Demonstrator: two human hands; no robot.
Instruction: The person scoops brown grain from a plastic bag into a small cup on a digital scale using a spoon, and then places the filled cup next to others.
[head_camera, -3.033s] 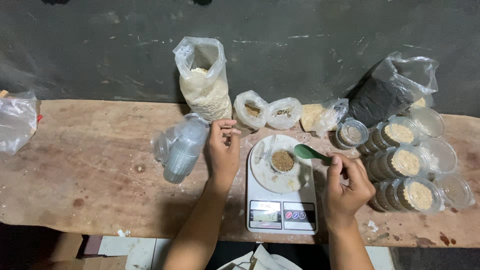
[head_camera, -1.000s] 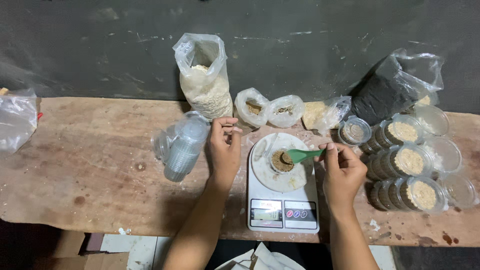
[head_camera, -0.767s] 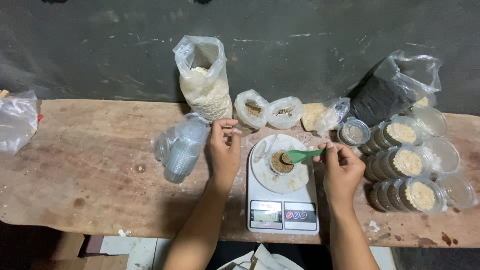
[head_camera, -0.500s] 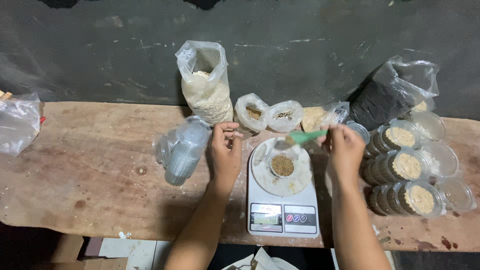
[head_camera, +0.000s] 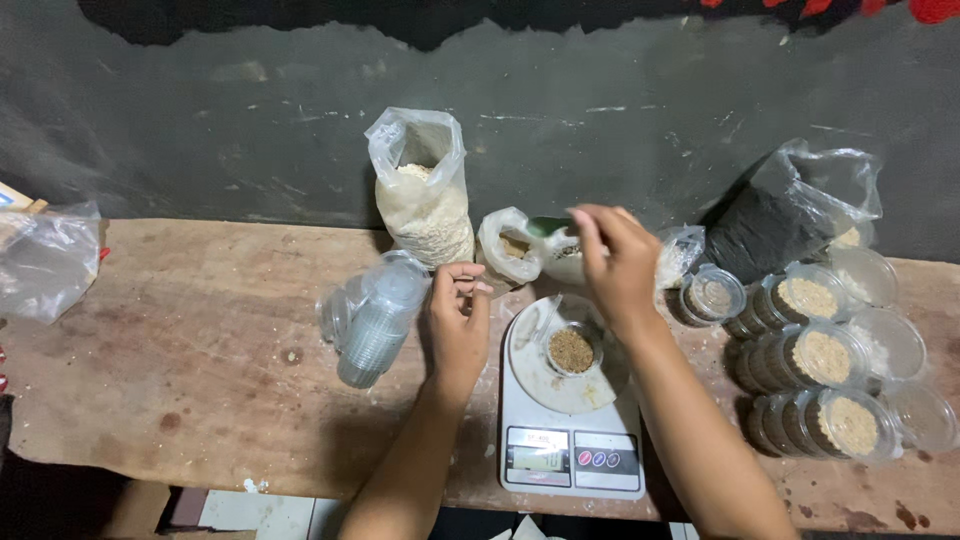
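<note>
Two bare hands work over a white kitchen scale (head_camera: 571, 440) on a worn wooden table (head_camera: 190, 390).

The right hand (head_camera: 615, 262) reaches forward toward 12 o'clock, wrist bent, fingers pinched narrow around a green spoon (head_camera: 548, 227) whose tip is over a small open plastic bag (head_camera: 508, 250). The left hand (head_camera: 458, 320) rests on the table at 9 o'clock of the scale, fingers loosely curled and holding nothing. On the round scale plate sits a small clear cup (head_camera: 571, 350) of brown grainy powder. At 11 o'clock stands a tall soft bag of pale flakes (head_camera: 424, 195); a stack of clear cups (head_camera: 375, 325) lies at 9 o'clock of the left hand. At 3 o'clock are filled round containers (head_camera: 815, 380).
</note>
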